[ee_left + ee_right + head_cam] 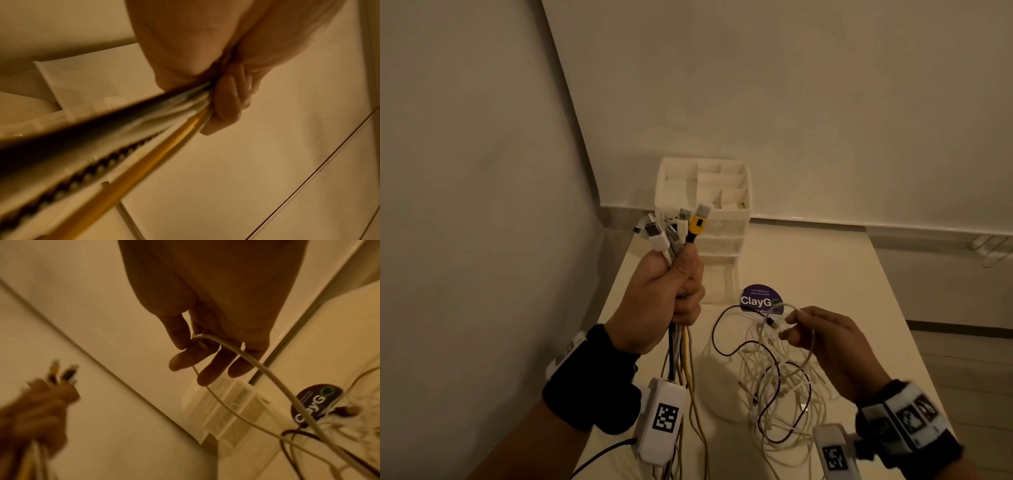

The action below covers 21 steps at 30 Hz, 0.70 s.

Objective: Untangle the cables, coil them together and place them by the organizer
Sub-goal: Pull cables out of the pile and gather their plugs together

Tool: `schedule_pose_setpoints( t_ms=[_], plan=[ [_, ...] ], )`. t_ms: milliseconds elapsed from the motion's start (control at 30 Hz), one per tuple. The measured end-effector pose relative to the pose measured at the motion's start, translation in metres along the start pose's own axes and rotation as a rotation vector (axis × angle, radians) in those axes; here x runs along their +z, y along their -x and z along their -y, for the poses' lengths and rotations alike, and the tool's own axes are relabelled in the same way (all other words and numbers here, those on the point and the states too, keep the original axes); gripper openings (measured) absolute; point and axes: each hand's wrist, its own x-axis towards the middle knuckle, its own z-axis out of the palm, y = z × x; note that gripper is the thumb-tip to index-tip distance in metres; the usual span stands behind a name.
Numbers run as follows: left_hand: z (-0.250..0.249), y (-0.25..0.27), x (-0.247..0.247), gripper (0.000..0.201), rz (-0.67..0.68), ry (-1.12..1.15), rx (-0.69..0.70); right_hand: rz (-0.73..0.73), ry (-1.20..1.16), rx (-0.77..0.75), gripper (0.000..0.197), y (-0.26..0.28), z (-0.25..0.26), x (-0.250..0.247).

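My left hand (pixel 671 291) is raised above the table and grips a bundle of cables (pixel 678 346), with several plug ends (pixel 674 228), one yellow, sticking up out of the fist. The strands hang taut below the fist (pixel 174 116). My right hand (pixel 825 339) pinches a grey-white cable (pixel 242 353) between thumb and forefinger, its other fingers loose. That cable arcs down into a loose tangle of white and dark cables (pixel 774 387) lying on the table. The white drawer organizer (pixel 705 212) stands at the table's back edge, behind my left hand.
A round purple ClayGo sticker (pixel 758 298) lies on the white table (pixel 859 308) just in front of the organizer. Walls close in on the left and behind. The table's right edge drops to the floor (pixel 969 370).
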Motion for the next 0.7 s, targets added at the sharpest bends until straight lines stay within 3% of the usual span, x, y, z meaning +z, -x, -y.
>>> schedule_pose_setpoints(
  t_ms=[100, 200, 300, 400, 467, 600, 700],
  plan=[
    [0.012, -0.007, 0.006, 0.035, -0.041, 0.053, -0.066, 0.071, -0.299, -0.016, 0.023, 0.012, 0.02, -0.002],
    [0.023, -0.014, 0.016, 0.034, -0.079, 0.084, -0.178, 0.18, -0.38, -0.183, 0.016, 0.028, 0.037, 0.003],
    [0.032, -0.019, 0.029, 0.038, -0.074, 0.112, -0.303, 0.24, -0.099, -0.404, 0.013, 0.039, 0.046, 0.01],
    [0.037, -0.023, 0.04, 0.048, -0.024, 0.14, -0.387, 0.27, 0.087, -0.446, 0.02, 0.043, 0.046, 0.017],
    [0.038, -0.026, 0.046, 0.047, -0.002, 0.154, -0.393, 0.273, 0.212, -0.468, 0.023, 0.047, 0.043, 0.018],
    [0.042, -0.03, 0.049, 0.035, -0.022, 0.136, -0.339, 0.204, 0.549, -0.693, 0.028, 0.052, 0.04, 0.011],
    [0.048, -0.032, 0.048, 0.042, 0.008, 0.19, -0.351, 0.209, 0.797, -0.783, 0.025, 0.052, 0.038, 0.009]
  ],
)
